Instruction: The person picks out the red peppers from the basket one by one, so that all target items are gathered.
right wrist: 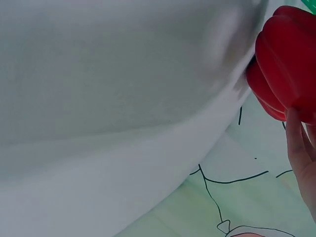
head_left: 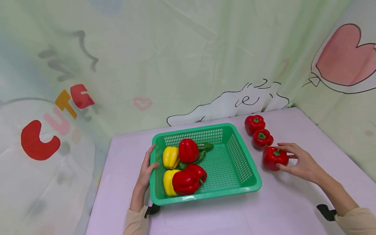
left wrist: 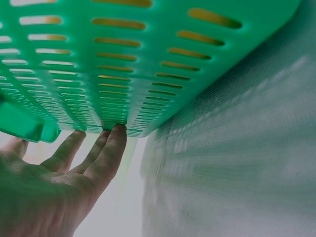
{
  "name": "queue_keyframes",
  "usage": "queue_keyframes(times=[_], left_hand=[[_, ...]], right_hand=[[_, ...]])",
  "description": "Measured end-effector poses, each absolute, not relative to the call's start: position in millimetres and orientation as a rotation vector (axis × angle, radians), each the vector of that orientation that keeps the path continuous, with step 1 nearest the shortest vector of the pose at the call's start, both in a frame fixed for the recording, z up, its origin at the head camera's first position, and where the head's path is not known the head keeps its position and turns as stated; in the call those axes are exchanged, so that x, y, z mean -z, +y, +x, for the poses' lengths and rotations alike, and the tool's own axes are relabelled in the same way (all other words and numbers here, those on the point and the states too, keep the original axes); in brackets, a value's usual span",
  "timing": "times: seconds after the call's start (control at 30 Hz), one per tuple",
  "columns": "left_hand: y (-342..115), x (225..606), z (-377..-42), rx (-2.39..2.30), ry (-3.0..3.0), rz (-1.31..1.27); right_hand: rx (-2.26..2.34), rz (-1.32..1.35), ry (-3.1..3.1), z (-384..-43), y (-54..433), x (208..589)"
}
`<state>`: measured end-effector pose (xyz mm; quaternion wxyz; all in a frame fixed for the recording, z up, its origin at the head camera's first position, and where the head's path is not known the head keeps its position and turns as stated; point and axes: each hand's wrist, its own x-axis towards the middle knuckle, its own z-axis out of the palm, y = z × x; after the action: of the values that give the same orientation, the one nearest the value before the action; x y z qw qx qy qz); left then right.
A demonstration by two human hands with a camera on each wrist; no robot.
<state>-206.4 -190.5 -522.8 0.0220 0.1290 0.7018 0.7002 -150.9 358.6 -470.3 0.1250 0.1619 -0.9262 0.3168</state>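
My left hand (head_left: 144,173) holds the left rim of a green plastic basket (head_left: 205,199), thumb over the edge. In the left wrist view, the fingers (left wrist: 106,153) touch the basket's slotted outer wall (left wrist: 113,81). Yellow bell peppers (head_left: 170,157), red bell peppers (head_left: 188,150) and green cucumbers (head_left: 205,147) lie in the basket's left half. To the basket's right, my right hand (head_left: 302,163) grips a red bell pepper (head_left: 272,160) between thumb and fingers. In the right wrist view, fingertips (right wrist: 294,118) press against this pepper (right wrist: 291,59).
Two more red bell peppers, one (head_left: 262,139) nearer and one (head_left: 254,124) farther, sit right of the basket. A pale lilac cloth covers the table (head_left: 123,147). Behind it hangs a printed curtain (head_left: 147,65); another curtain side (head_left: 352,130) borders the right.
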Motion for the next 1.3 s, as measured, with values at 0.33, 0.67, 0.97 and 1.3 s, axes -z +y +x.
queue_keyframes(times=[0.33, 0.67, 0.97, 1.3], left_hand=[[-190, 523, -206, -2.162, 2.182, 0.389], [-192, 523, -202, -2.172, 2.172, 0.375], [-190, 523, -206, -2.187, 2.151, 0.392], [-190, 521, -206, -2.171, 2.163, 0.395]], right_hand=[[-0.913, 0.483, -2.698, -151, 361, 478], [-0.984, 0.480, -2.757, -147, 359, 478], [-1.023, 0.378, -2.801, -150, 360, 479], [-1.123, 0.323, -2.817, -151, 364, 486]])
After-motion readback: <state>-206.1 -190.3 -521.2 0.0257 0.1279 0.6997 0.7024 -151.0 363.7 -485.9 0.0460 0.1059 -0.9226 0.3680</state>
